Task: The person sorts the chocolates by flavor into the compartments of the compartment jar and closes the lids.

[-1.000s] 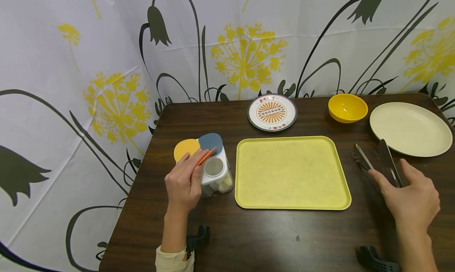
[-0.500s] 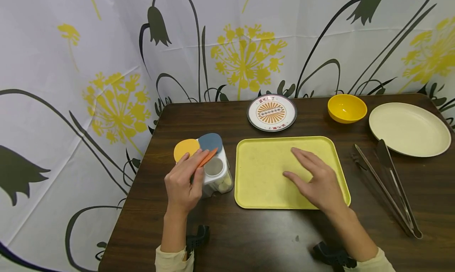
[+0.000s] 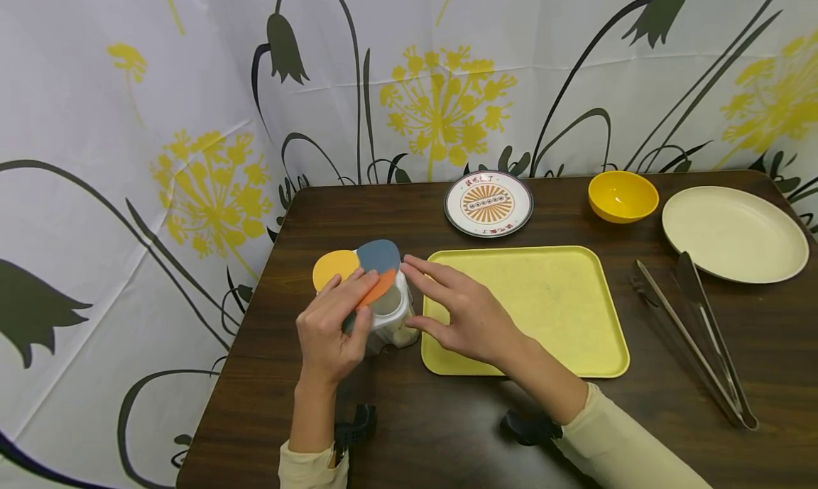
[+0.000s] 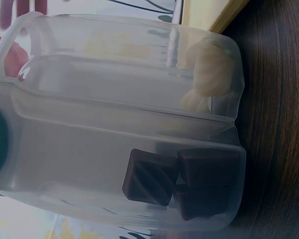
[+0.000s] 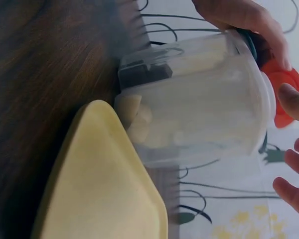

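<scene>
Holding the clear box (image 3: 386, 311) from its near left side, the left hand (image 3: 329, 329) has its fingers curled round the wall, and the thumb rests up by the orange lid (image 3: 381, 284). That orange lid is tipped up a little. The yellow lid (image 3: 334, 267) and the blue lid (image 3: 378, 254) lie flat just past the left fingers.

Just to the right of the box is the right hand (image 3: 463, 311). Its fingers are spread and nearly straight, and it has hold of nothing. The fingertips (image 3: 412, 265) reach toward the top of the box, right beside the orange lid, and the thumb is close to the box wall. I cannot tell if they touch it.

The box stands upright on the dark surface (image 3: 447, 432). Through the wall, the left wrist view shows brown squares (image 4: 182, 181) and pale lumps (image 4: 209, 74) at the bottom.

Under the right palm lies the yellow tray (image 3: 543, 311), its edge just beside the box, so there is little room on that side. There is open room in front of the box, toward the person. The tongs (image 3: 693, 333) lie well apart, far to the right.
</scene>
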### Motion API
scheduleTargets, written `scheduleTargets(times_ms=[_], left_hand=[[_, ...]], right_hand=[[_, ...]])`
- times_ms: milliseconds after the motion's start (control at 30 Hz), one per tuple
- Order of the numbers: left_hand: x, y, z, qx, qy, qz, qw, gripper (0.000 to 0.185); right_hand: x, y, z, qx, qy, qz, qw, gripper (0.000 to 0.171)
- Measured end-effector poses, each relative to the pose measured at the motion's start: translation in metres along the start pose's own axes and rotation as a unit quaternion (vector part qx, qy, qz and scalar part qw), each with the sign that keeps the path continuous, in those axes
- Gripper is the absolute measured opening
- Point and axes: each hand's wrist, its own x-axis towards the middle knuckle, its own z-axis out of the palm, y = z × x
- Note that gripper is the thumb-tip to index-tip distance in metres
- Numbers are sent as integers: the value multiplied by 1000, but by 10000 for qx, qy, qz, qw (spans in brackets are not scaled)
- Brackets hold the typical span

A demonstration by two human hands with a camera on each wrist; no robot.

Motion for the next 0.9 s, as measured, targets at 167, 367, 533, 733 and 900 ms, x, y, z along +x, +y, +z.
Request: scheduleTargets(times_ms=[167, 367, 533, 733, 900], left_hand=[[0, 0, 0, 40, -6, 55, 10000, 42], [-1, 0, 0, 105, -18, 102, 9999, 42], [-2, 0, 0, 75, -39, 121, 9999, 42], [-1, 1, 0, 22, -28, 127, 9999, 40], [0, 1, 1, 6, 14, 11, 10000, 28]], right_hand=[[14, 1, 11, -33, -176, -392, 9991, 77], [21, 3, 19, -84, -303, -819, 9961, 71], [22, 4, 21, -127, -229, -982, 9948, 61], [19, 5, 23, -255, -277, -1044, 9938, 56], [16, 6, 23, -485, -249, -1066, 9928, 53]])
